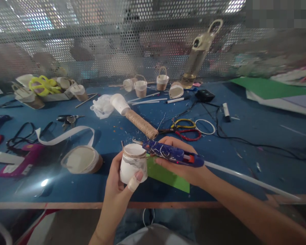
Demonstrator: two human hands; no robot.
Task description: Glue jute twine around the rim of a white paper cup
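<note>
My left hand is wrapped round a small white paper cup with twine round its rim, a bandage on the thumb. My right hand grips a blue glue gun lying sideways, its nozzle touching the cup's rim at the back. A white glue stick juts from the gun's rear to the right. A green card lies on the table under both hands.
On the blue table lie a twine-wrapped roll, pliers and scissors, a white ring, a tape roll, keys, little basket cups, a bottle, black cables and green paper. A perforated metal screen stands behind.
</note>
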